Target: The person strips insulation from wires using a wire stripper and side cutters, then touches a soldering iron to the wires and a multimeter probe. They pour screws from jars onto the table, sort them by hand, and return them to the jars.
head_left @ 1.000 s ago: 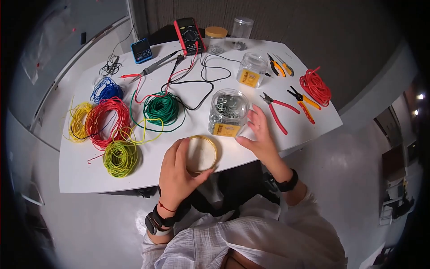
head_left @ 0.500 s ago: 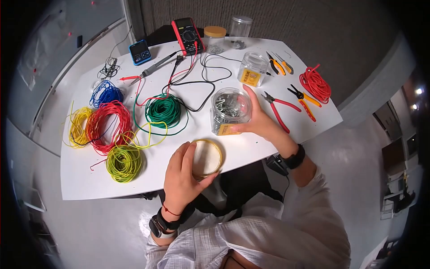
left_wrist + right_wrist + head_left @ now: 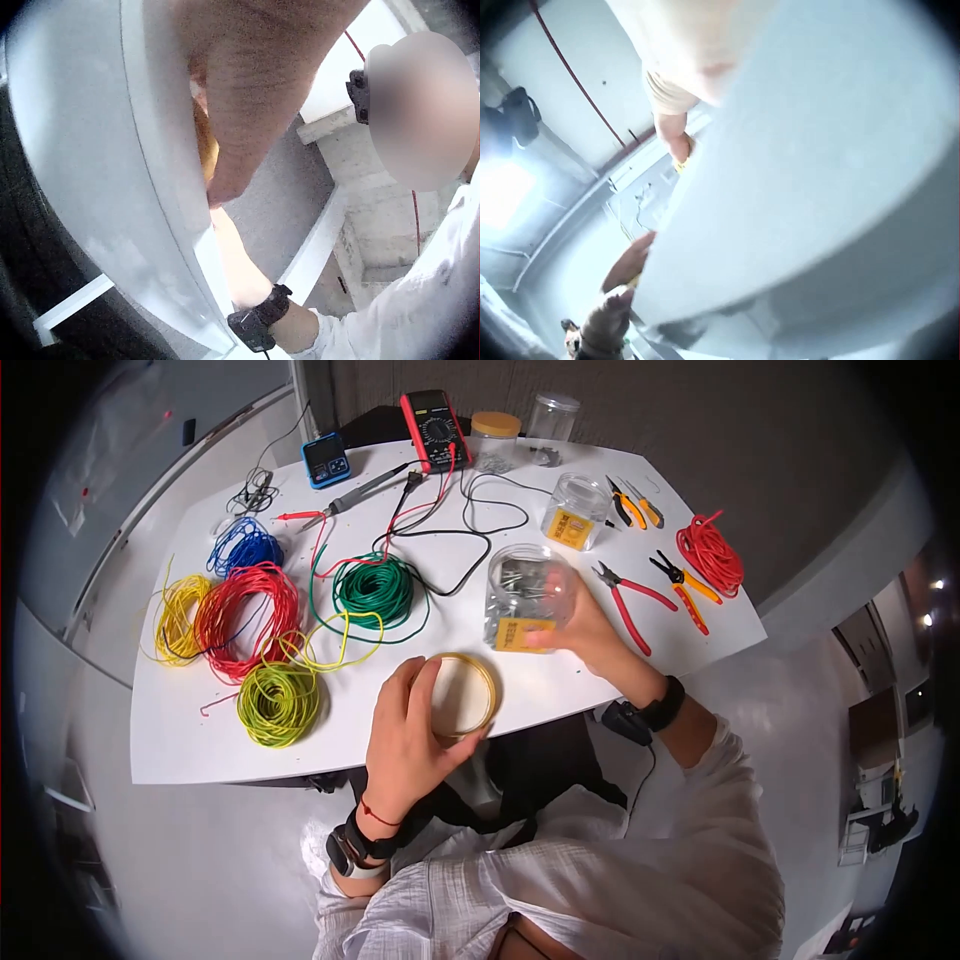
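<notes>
The clear plastic jar with a yellow label (image 3: 505, 600), uncapped and part-filled with loose silvery metal fasteners (image 3: 520, 573), is at the near side of the tabletop (image 3: 440, 632), just right of the lid; whether its base touches the surface I cannot tell. Its wall looks stiff but thin, so it should bear a firm, even squeeze, while the metal inside probably makes it heavy for its size and apt to shift if tipped (smooth plastic may slide a little, too). The best hold is likely low round the body, clear of the mouth; the right hand (image 3: 592, 628) grips it much that way from the right side, thumb across the label. The gold-coloured round lid with a cream inside (image 3: 462, 695) looks light and rigid, best taken by its edge; the left hand (image 3: 405, 732) pinches it there, fingers at the far left, thumb at the near side. Beyond the jar stands a second clear jar with a yellow label (image 3: 570, 528), to its right lie red-handled pliers (image 3: 645, 593), and to its left rests a coil of green wire (image 3: 373, 590).
</notes>
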`<state>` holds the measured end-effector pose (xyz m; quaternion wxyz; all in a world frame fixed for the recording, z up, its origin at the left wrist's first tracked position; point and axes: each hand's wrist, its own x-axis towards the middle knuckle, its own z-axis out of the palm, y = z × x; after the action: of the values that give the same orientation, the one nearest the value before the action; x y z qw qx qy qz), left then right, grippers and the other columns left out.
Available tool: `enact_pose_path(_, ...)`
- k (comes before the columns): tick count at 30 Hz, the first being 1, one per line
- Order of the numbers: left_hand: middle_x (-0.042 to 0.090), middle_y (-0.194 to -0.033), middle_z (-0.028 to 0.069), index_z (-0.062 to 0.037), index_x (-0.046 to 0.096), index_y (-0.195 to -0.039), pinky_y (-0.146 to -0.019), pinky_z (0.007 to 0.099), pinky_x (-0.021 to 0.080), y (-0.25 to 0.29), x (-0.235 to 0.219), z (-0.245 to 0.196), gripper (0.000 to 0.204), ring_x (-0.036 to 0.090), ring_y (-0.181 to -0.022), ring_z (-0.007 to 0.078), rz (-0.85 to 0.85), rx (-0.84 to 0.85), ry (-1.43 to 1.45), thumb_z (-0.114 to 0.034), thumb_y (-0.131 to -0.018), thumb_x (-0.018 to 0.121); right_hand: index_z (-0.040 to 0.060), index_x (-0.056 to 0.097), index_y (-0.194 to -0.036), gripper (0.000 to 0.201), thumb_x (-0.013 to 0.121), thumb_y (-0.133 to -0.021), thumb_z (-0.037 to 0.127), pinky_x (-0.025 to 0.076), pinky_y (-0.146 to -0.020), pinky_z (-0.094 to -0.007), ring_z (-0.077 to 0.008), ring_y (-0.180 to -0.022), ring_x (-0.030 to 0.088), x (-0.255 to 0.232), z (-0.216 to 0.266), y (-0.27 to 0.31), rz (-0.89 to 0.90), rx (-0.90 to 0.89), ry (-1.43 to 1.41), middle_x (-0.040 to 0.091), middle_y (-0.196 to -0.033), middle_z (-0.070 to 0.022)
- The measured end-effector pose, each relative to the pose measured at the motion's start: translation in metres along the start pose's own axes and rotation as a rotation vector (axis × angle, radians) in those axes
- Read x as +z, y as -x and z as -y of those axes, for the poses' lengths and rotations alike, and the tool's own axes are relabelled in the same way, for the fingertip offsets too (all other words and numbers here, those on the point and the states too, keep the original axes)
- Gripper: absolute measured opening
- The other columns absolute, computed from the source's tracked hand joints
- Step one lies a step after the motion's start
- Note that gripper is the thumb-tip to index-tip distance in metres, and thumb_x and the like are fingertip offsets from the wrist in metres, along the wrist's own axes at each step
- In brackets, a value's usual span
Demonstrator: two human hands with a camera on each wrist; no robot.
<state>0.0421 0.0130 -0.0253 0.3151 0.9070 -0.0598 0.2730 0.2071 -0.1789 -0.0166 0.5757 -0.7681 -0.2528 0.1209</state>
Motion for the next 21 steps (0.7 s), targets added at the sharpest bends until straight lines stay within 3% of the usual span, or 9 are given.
enact_pose_path(2, 0.046, -0.114, 0.0184, -0.001, 0.041, -0.12, -0.086, 0.0378, 0.042, 0.001, 0.002, 0.001, 0.077, 0.047, -0.103, 0.0338, -0.018, -0.02, 0.007, -0.021, -0.056, 0.078, 0.0007, 0.022, -0.131, 0.094, 0.079, -0.055, 0.008, 0.03, -0.1, -0.0338, -0.0229, -0.12, 0.034, -0.001, 0.013, 0.005, -0.05, -0.005, -0.372, 0.037, -0.125, -0.0147)
enact_pose_path(4, 0.046, -0.116, 0.0175, -0.0022, 0.041, -0.121, -0.087, 0.0377, 0.041, 0.001, 0.001, 0.001, 0.08, 0.047, -0.105, 0.0337, -0.038, -0.049, 0.008, -0.021, -0.054, 0.079, 0.0, 0.023, -0.13, 0.094, 0.078, -0.054, 0.006, 0.031, -0.1, -0.0339, -0.022, -0.119, 0.035, -0.005, 0.022, 0.016, -0.06, -0.02, -0.399, 0.036, -0.125, -0.0136)
enact_pose_path(7, 0.048, -0.115, 0.0171, 0.0, 0.039, -0.121, -0.088, 0.0383, 0.04, 0.0, -0.001, 0.001, 0.079, 0.047, -0.103, 0.0332, -0.037, -0.026, 0.071, -0.02, -0.056, 0.078, 0.001, 0.026, -0.129, 0.094, 0.078, -0.051, 0.008, 0.033, -0.098, -0.0355, -0.0243, -0.117, 0.037, -0.016, 0.024, 0.032, -0.058, -0.237, 0.153, 0.038, -0.123, -0.0142)
enact_pose_path(8, 0.048, -0.115, 0.0171, 0.0, 0.039, -0.121, -0.088, 0.0383, 0.04, 0.001, -0.001, 0.002, 0.079, 0.047, -0.103, 0.0332, -0.044, -0.034, 0.07, -0.02, -0.056, 0.078, 0.001, 0.026, -0.129, 0.094, 0.078, -0.051, 0.008, 0.033, -0.098, -0.0355, -0.0243, -0.117, 0.037, -0.015, 0.026, 0.036, -0.048, -0.238, 0.155, 0.038, -0.123, -0.0142)
enact_pose_path(11, 0.048, -0.114, 0.0174, 0.0002, 0.038, -0.122, -0.088, 0.0382, 0.04, 0.0, 0.001, 0.002, 0.081, 0.048, -0.103, 0.0333, -0.043, -0.023, 0.087, -0.02, -0.055, 0.079, 0.0033, 0.031, -0.126, 0.09, 0.078, -0.051, 0.011, 0.035, -0.094, -0.0389, -0.0304, -0.113, 0.04, -0.011, 0.047, 0.051, -0.009, -0.325, 0.516, 0.04, -0.12, -0.0166)
enact_pose_path(15, 0.049, -0.113, 0.0174, 0.0001, 0.037, -0.122, -0.087, 0.0384, 0.041, 0.002, 0.0, 0.001, 0.082, 0.048, -0.102, 0.0333, -0.05, -0.022, 0.087, -0.021, -0.054, 0.079, 0.0019, 0.034, -0.125, 0.089, 0.077, -0.048, 0.007, 0.033, -0.097, -0.0363, -0.0281, -0.116, 0.039, -0.005, 0.07, 0.054, 0.04, -0.306, 0.653, 0.039, -0.122, -0.0159)
enact_pose_path(21, 0.05, -0.114, 0.0153, -0.0023, 0.038, -0.123, -0.088, 0.0382, 0.041, 0.003, 0.003, 0.004, 0.084, 0.049, -0.102, 0.0328, -0.086, -0.007, 0.118, -0.019, -0.051, 0.08, 0.0046, 0.038, -0.123, 0.081, 0.074, -0.05, 0.007, 0.038, -0.092, -0.037, -0.0326, -0.112, 0.042, 0.004, 0.08, 0.051, 0.102, -0.422, 0.775, 0.041, -0.12, -0.015)
